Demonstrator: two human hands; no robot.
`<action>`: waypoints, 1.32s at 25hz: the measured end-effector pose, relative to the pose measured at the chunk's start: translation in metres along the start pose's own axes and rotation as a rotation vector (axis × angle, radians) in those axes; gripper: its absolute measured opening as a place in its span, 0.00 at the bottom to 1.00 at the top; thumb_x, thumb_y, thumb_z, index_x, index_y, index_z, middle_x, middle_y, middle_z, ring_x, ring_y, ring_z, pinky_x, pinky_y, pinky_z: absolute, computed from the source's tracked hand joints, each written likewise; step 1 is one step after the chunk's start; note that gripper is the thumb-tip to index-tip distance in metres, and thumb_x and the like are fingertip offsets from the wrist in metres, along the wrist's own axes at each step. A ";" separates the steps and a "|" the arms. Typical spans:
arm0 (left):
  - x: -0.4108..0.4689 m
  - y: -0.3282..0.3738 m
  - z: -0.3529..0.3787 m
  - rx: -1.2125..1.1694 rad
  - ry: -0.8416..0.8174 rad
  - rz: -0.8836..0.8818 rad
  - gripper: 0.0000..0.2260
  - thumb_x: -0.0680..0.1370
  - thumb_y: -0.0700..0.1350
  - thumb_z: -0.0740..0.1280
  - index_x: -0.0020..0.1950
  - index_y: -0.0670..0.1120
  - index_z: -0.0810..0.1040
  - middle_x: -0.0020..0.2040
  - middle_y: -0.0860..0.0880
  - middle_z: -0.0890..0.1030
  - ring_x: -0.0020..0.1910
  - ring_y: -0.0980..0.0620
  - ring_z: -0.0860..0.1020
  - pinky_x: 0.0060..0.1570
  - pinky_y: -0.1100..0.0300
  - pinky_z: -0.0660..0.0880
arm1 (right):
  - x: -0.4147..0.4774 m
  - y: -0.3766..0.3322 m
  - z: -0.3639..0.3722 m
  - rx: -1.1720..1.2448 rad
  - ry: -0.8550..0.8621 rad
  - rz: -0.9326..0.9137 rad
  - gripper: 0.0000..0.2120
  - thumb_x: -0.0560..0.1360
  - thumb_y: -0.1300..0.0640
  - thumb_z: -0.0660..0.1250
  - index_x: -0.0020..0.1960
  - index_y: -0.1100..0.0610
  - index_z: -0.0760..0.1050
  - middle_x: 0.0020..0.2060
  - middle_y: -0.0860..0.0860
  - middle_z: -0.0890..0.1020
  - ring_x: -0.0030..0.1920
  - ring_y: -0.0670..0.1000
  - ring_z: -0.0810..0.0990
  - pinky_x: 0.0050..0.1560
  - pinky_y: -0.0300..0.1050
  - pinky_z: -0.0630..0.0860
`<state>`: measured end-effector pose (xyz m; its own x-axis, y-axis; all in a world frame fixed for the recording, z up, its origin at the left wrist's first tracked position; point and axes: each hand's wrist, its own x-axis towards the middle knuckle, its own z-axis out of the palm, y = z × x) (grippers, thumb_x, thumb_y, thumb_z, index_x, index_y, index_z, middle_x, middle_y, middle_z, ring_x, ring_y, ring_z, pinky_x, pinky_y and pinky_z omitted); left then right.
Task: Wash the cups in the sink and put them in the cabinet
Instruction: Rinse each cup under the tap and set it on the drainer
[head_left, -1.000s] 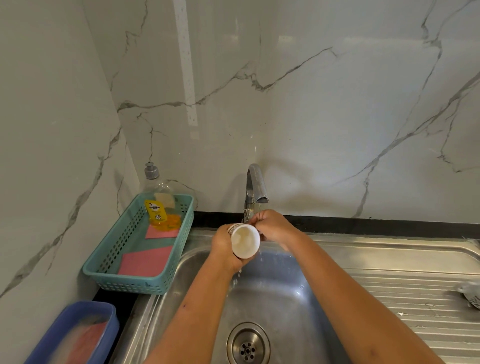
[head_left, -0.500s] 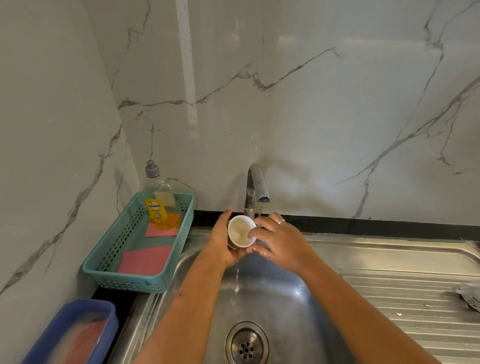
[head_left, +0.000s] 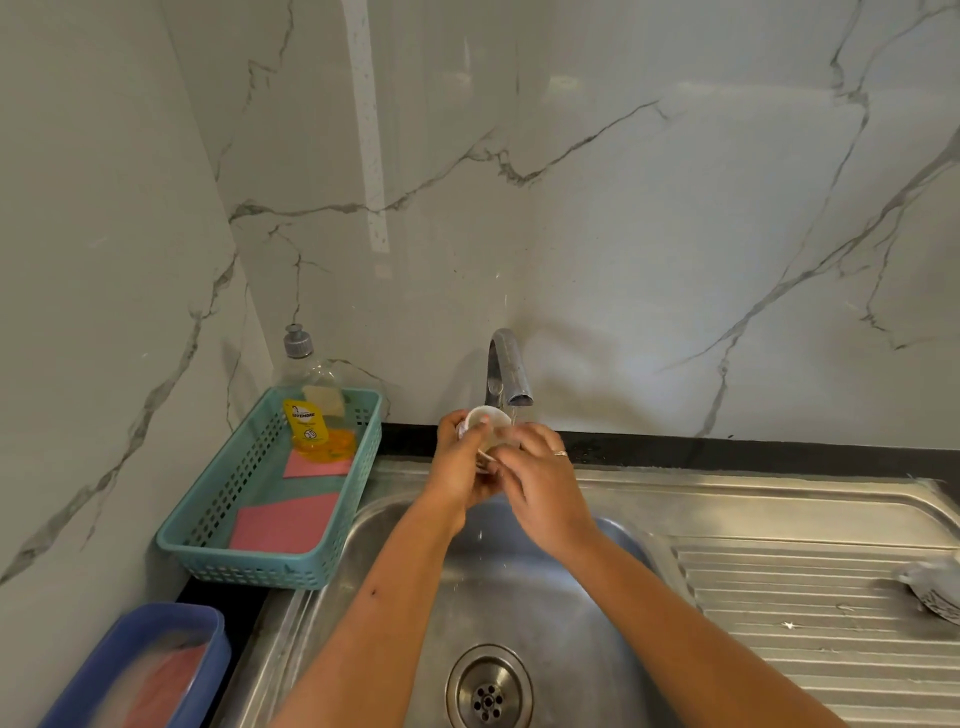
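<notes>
A small white cup (head_left: 491, 420) is held under the running tap (head_left: 506, 371), above the back of the steel sink (head_left: 545, 613). My left hand (head_left: 460, 460) grips the cup from the left, fingers curled round its side. My right hand (head_left: 543, 486), with a ring on one finger, covers the cup's right side and rim, its fingers on the cup. Most of the cup is hidden by both hands. A thin stream of water falls beside the cup.
A teal basket (head_left: 197, 530) at the left holds pink cloths, a sponge and a dish soap bottle (head_left: 311, 410). A blue tub (head_left: 130, 670) sits at the lower left. On the ribbed drainboard (head_left: 810, 613) at the far right lies a whitish patterned object (head_left: 935, 587).
The cup has turned from facing me to mouth-up and moved closer under the tap. My right hand has slid over the cup's rim and side.
</notes>
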<state>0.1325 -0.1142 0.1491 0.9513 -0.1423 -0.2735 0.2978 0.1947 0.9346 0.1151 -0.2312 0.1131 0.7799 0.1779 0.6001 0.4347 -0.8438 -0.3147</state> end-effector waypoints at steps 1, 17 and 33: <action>0.000 0.004 -0.002 0.083 0.027 0.006 0.10 0.80 0.48 0.60 0.61 0.53 0.69 0.53 0.43 0.77 0.40 0.47 0.79 0.37 0.55 0.79 | -0.001 0.006 -0.003 -0.037 -0.051 -0.128 0.10 0.75 0.54 0.58 0.46 0.54 0.77 0.50 0.49 0.81 0.60 0.51 0.71 0.52 0.52 0.77; -0.010 -0.018 0.008 0.201 0.207 0.292 0.14 0.77 0.39 0.61 0.59 0.52 0.76 0.53 0.49 0.81 0.50 0.50 0.79 0.47 0.54 0.78 | -0.001 -0.007 0.003 -0.332 -0.124 -0.154 0.13 0.55 0.58 0.80 0.34 0.51 0.78 0.29 0.45 0.79 0.33 0.48 0.79 0.31 0.42 0.72; -0.007 -0.012 -0.007 0.394 0.328 0.062 0.08 0.75 0.40 0.61 0.54 0.47 0.70 0.45 0.46 0.76 0.42 0.49 0.75 0.45 0.50 0.76 | -0.012 -0.037 0.016 -0.189 -0.333 0.085 0.10 0.71 0.60 0.70 0.52 0.57 0.79 0.45 0.52 0.83 0.49 0.53 0.81 0.50 0.46 0.73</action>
<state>0.1229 -0.1085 0.1376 0.9599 0.1820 -0.2132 0.2479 -0.1959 0.9488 0.0968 -0.1942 0.1061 0.9264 0.2319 0.2966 0.2961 -0.9354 -0.1934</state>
